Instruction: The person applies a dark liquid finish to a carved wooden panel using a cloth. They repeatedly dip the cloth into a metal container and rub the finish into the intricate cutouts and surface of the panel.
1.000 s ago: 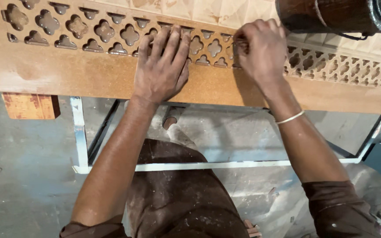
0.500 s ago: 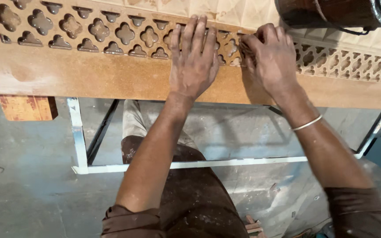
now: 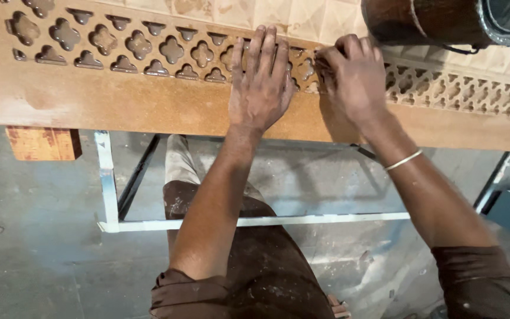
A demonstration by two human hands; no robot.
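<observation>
The left hand (image 3: 261, 88) is lying flat, fingers spread wide and pointing away from the person, pressing on the carved wooden panel (image 3: 119, 94). Just to its right, the right hand (image 3: 354, 80) is curling its fingers tightly against the fretwork; whether it is gripping something small cannot be told. The panel is running long from left to right beneath both hands, resting on a white metal frame (image 3: 107, 183). Beyond the right hand, a dark bucket (image 3: 438, 20) is sitting.

White metal frame (image 3: 108, 195), carved wooden panel (image 3: 119, 100) on top
</observation>
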